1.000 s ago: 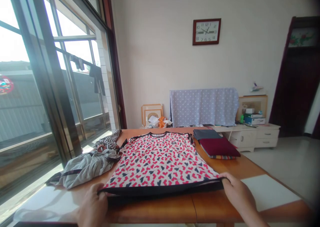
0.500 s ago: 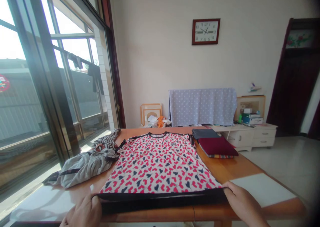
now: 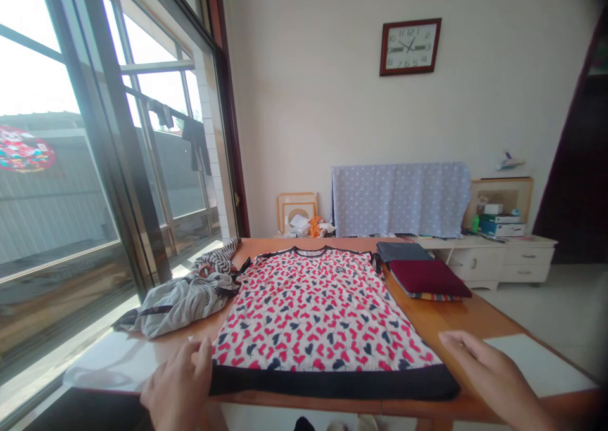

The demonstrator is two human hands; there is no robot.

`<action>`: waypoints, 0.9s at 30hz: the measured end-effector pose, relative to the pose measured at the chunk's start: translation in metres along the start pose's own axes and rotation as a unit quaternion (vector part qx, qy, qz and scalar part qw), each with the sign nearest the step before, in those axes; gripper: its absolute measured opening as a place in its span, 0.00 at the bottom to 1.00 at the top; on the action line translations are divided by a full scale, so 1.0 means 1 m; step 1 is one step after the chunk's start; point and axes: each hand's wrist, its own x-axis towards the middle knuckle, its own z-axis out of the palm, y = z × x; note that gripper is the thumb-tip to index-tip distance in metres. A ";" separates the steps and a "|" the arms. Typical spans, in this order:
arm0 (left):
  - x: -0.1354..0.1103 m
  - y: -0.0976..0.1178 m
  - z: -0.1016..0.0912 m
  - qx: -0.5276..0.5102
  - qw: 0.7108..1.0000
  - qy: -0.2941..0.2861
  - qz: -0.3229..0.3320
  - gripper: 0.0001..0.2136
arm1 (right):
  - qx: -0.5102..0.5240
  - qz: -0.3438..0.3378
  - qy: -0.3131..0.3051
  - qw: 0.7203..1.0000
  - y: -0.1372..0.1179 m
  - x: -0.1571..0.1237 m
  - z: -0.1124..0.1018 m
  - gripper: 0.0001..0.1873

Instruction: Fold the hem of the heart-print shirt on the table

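Note:
A white T-shirt with red and navy hearts (image 3: 323,317) lies flat and spread on the wooden table (image 3: 427,320), its collar away from me. Its wide black hem band (image 3: 332,383) rests along the near side. My left hand (image 3: 178,380) is beside the hem's left corner, its fingertips at the shirt's edge, holding nothing. My right hand (image 3: 489,367) hovers over the table just off the shirt's lower right side, fingers apart and empty.
A crumpled grey garment (image 3: 183,304) and striped cloth (image 3: 216,260) lie left of the shirt, by the window. Folded dark red (image 3: 427,279) and dark grey (image 3: 403,251) items sit to its right. A white sheet (image 3: 536,361) lies on the table's right.
Both hands have let go of the black hem and moved apart. The hem now lies flat on the table, and the shirt is spread out. The view has shifted slightly.

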 end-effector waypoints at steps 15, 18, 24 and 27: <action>-0.011 0.022 0.009 0.031 0.988 -0.084 0.126 0.17 | -0.137 -0.049 -0.131 0.981 -0.034 0.004 0.085 0.15; -0.015 0.030 0.009 0.023 0.985 -0.080 0.148 0.17 | -0.138 -0.054 -0.139 0.979 -0.039 0.005 0.086 0.13; -0.022 0.047 0.015 0.020 0.968 -0.132 0.213 0.15 | -0.194 -0.075 -0.102 0.973 -0.053 -0.003 0.091 0.12; -0.021 0.043 0.015 0.032 0.968 -0.146 0.203 0.15 | -0.213 -0.064 -0.075 0.972 -0.036 -0.001 0.094 0.11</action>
